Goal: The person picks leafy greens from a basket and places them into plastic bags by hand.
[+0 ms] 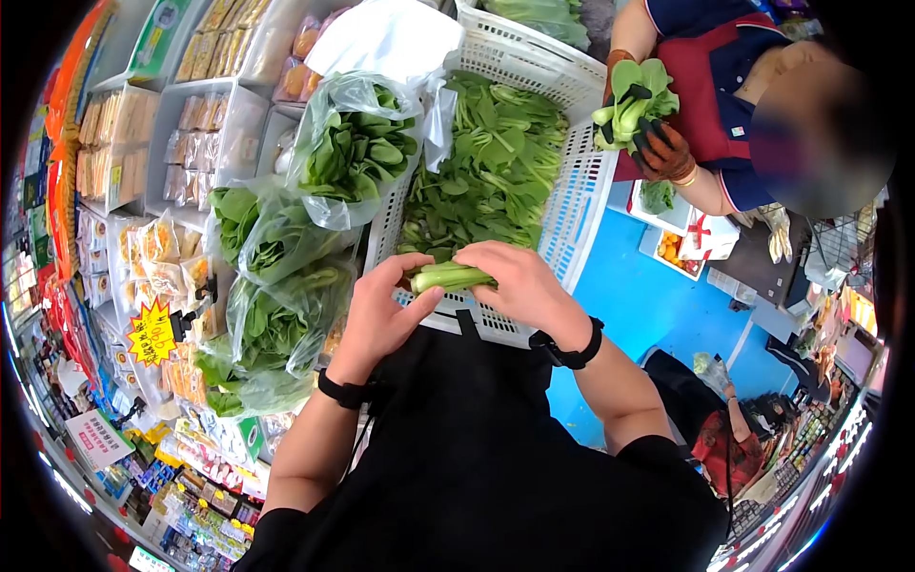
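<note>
A small bunch of green stalks (450,277) lies between my two hands at the near edge of a white plastic crate (581,224). My left hand (386,310) has its thumb and fingers closed round the pale stalk end. On the other end, the fingers of my right hand (519,281) are curled over the stalks. Loose leafy greens (491,162) fill the crate just beyond my hands. Several clear plastic bags of leafy greens (353,157) are heaped to the left of the crate.
Across the crate, a co-worker in orange and black gloves (667,153) holds a leafy bunch (629,105). Bins of packaged food (195,143) stand at left. Blue floor (610,296) shows at right, with another person (724,439) lower right. White bags (386,38) lie beyond.
</note>
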